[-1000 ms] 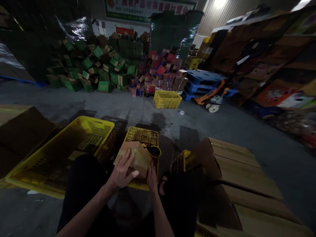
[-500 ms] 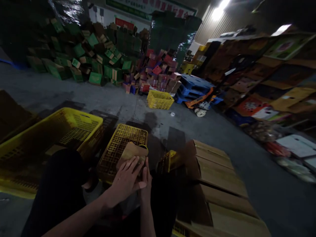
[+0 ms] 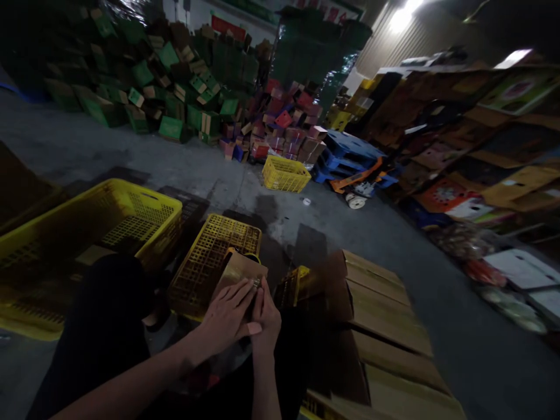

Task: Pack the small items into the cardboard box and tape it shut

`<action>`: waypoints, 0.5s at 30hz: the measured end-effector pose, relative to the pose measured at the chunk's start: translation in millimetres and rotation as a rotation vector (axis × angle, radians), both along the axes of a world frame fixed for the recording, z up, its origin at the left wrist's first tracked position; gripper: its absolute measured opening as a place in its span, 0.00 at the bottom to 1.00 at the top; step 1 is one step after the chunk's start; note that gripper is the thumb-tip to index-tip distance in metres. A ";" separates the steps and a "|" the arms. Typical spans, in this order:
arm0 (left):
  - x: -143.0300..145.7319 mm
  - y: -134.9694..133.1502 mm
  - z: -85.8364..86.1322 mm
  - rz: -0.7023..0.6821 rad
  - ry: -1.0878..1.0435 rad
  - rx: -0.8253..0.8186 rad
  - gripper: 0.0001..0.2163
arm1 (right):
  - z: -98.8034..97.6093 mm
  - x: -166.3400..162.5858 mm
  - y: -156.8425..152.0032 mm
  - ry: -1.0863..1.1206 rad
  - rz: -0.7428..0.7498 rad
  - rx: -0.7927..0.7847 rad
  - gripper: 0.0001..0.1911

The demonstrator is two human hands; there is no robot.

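Observation:
A small piece of brown cardboard (image 3: 242, 267), perhaps a flap or a box, rests at the near end of an upturned yellow plastic crate (image 3: 227, 233). My left hand (image 3: 227, 312) lies across it with the fingers stretched out flat. Close against its right edge, my right hand (image 3: 266, 315) has its fingers bent together beside my left fingertips. A small shiny bit (image 3: 257, 282) shows at those fingertips, too small to name. Just behind the cardboard a yellow curved edge (image 3: 252, 256) peeks out; its kind is unclear.
A big yellow crate (image 3: 160, 204) with cardboard inside stands left. Flat brown cardboard (image 3: 385, 309) is stacked at right. Farther off are a yellow basket (image 3: 286, 174), blue pallets (image 3: 350, 146), an orange pallet jack (image 3: 359, 181), and heaps of green boxes (image 3: 170, 128).
My right hand has shifted slightly upward and its fingers have bent in at the cardboard's edge. The cardboard has tilted a little. My left hand stays flat on it.

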State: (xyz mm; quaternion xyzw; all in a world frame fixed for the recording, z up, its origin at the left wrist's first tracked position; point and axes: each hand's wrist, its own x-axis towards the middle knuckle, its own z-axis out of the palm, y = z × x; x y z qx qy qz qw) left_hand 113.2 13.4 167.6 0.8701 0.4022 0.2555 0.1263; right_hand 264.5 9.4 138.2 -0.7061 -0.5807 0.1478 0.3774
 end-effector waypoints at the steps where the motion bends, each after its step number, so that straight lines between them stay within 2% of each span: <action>1: -1.1 0.3 -0.3 -0.005 -0.003 -0.005 0.34 | -1.4 -0.8 0.5 -0.005 -0.012 -0.005 0.29; 6: -5.3 8.1 -0.7 -0.018 -0.040 -0.013 0.34 | -3.3 -3.2 -3.1 0.053 -0.016 0.037 0.30; 10: -9.0 22.4 -2.6 0.026 -0.072 -0.002 0.35 | -0.5 -4.1 -3.7 0.139 -0.009 0.033 0.29; 15: -15.6 37.6 -3.6 0.060 -0.090 0.025 0.34 | 4.5 -6.6 -2.1 0.101 -0.008 -0.009 0.29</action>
